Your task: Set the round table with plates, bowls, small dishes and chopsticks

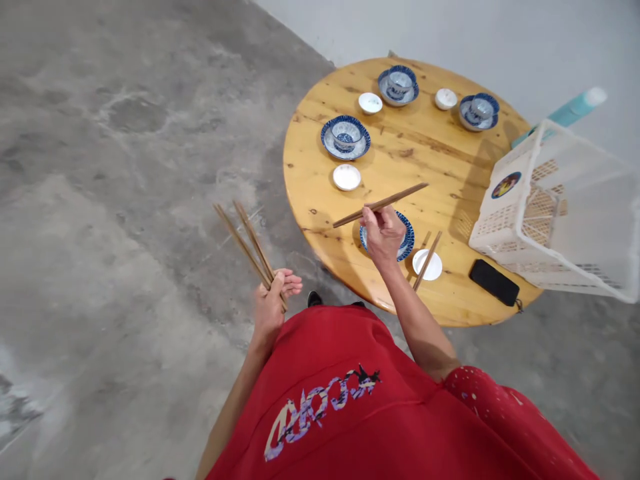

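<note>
The right hand (383, 230) is closed around a pair of brown chopsticks (380, 205) that slant up to the right above the near edge of the round wooden table (425, 160); it hovers over a blue-and-white patterned plate (407, 243), covering most of it; the left hand (273, 303) is off the table over the floor, gripping a bundle of spare chopsticks (245, 243) that fan up and to the left; just right of the plate, another pair of chopsticks (427, 261) lies across a small white dish (431, 267); farther across the tabletop stand three more blue-rimmed plates, each bearing a bowl: one at the left (345, 135), one at the far edge (399, 85), one at the right (479, 111); small white dishes sit near them (347, 177) (370, 103) (445, 99); a white perforated plastic basket (550, 213) tilts over the right side of the table, with a black phone (494, 282) lying flat just in front of it; the table is pale knotty wood with a glossy finish; the floor (125, 167) is mottled grey concrete, and a plain light wall (450, 30) rises behind.
</note>
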Demonstrator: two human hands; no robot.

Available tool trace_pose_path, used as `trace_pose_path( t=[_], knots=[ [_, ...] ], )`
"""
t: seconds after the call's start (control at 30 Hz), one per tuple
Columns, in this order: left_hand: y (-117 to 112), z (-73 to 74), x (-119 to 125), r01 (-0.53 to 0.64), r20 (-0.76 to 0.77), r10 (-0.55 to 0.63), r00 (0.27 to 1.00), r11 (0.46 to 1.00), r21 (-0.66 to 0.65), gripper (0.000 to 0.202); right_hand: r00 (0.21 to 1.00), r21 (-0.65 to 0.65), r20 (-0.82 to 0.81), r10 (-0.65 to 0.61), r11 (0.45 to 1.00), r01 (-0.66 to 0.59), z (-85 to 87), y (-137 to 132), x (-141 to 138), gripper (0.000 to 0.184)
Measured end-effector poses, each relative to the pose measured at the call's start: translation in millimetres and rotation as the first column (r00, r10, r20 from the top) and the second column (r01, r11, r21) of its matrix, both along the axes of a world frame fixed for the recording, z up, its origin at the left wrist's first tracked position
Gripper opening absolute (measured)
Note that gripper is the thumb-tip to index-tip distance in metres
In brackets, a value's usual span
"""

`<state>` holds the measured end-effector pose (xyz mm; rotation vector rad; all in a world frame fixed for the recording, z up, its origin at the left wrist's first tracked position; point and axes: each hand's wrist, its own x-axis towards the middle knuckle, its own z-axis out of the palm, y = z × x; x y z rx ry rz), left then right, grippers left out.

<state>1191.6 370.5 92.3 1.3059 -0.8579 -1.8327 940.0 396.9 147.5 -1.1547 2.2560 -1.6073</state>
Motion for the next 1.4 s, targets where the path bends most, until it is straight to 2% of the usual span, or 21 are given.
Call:
trace_pose_path(
  t=[0.13,0.23,0.33,0.5,0.73,0.87,0.93,1.03,1.13,1.2,1.3,1.4],
  knots=[
    [-2,-3.9,31,-0.030,0.039,0.030,0.999,0.999,0.017,0.049,0.976,0.030,-0.205,0.071,0.997,-0.066,-57.8,-24,0,0.022],
    [-1,-6.0,46,-0.054,0.068,0.051,0.996,0.998,0.037,0.049,0.953,0.042,-0.280,0.117,0.993,-0.110,-82.6,-29,4,0.022],
    [-3,-7.9,55,-0.071,0.098,0.067,0.993,0.997,0.042,0.047,0.945,0.064,-0.300,0.130,0.991,-0.117,-87.9,-28,4,0.023],
    [-13,-10.0,63,-0.083,0.145,0.077,0.986,0.996,0.033,0.048,0.953,0.091,-0.296,0.059,0.995,-0.033,-86.6,-32,-5,0.023],
    [-43,-14.4,69,-0.082,0.208,0.082,0.975,0.997,-0.008,0.046,0.938,0.136,-0.347,0.030,0.991,0.019,-84.9,-54,-13,0.028],
    [-85,-16.8,63,-0.042,0.222,0.045,0.974,0.999,-0.017,0.045,0.929,0.119,-0.368,-0.020,0.990,0.069,-83.5,-57,-9,0.027],
    [-118,-13.7,52,0.004,0.220,0.001,0.976,1.000,-0.026,0.046,0.932,0.130,-0.360,-0.049,0.986,0.102,-83.0,-56,-6,0.025],
    [-178,-1.5,24,0.126,0.215,-0.107,0.971,0.989,-0.075,0.045,0.945,0.169,-0.295,-0.139,0.966,0.195,-81.7,-59,-2,0.027],
    [-238,15.7,-13,0.263,0.215,-0.231,0.949,0.956,-0.132,0.041,0.951,0.222,-0.108,-0.289,0.925,0.307,-80.0,-70,-1,0.026],
    [-270,25.6,-37,0.340,0.211,-0.305,0.929,0.927,-0.155,0.039,0.919,0.252,0.061,-0.390,0.897,0.364,-79.5,-81,-2,0.027],
    [-304,31.4,-59,0.434,0.201,-0.401,0.894,0.888,-0.155,0.037,0.821,0.256,0.331,-0.466,0.881,0.397,-80.5,-102,-3,0.032],
    [-327,24.7,-60,0.473,0.210,-0.443,0.872,0.872,-0.125,0.036,0.693,0.238,0.556,-0.459,0.887,0.396,-82.1,-129,-5,0.036]
  ],
)
